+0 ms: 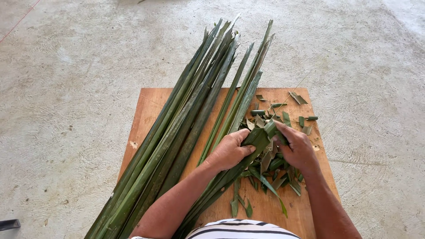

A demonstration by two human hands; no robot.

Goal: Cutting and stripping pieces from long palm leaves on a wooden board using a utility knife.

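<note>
Grey concrete floor [66, 88] lies under a bare wooden board [146, 110]. Across the board's left side runs a big bundle of long, dark green palm leaves [186, 119], glossy and ribbed, tips pointing away. A smaller sheaf of leaves [234, 170] lies beside it; the left hand [229, 152] closes around it, and the right hand [299, 148] pinches its folded end [270, 130]. Short cut leaf scraps [276, 172] litter the board's right side
</note>
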